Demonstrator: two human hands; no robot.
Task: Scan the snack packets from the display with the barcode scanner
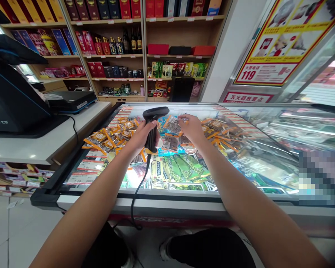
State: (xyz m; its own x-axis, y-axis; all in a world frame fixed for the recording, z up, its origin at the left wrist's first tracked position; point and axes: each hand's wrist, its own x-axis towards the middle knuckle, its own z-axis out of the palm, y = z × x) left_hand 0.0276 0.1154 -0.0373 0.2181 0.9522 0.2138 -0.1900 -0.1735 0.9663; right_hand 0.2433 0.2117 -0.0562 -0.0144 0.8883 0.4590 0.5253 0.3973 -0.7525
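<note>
My left hand [142,136] is wrapped round the grip of a black barcode scanner [156,111], whose head points right. From its base a black cable [141,182] hangs over the freezer's front edge. To the right, my right hand [192,128] pinches the edge of a small orange-trimmed snack packet [172,124] with a dark filling and a printed label. Just below lies another such packet [171,142]. More of these packets form a left pile [108,137] and a right pile [220,132] on the freezer's glass top.
Green ice-cream packs [184,167] show through the glass of the chest freezer [167,203]. A counter [44,149] on the left carries a checkout machine [13,89] and a black scale [72,99]. Shelves [111,56] of boxed goods stand behind; a poster [287,41] hangs at right.
</note>
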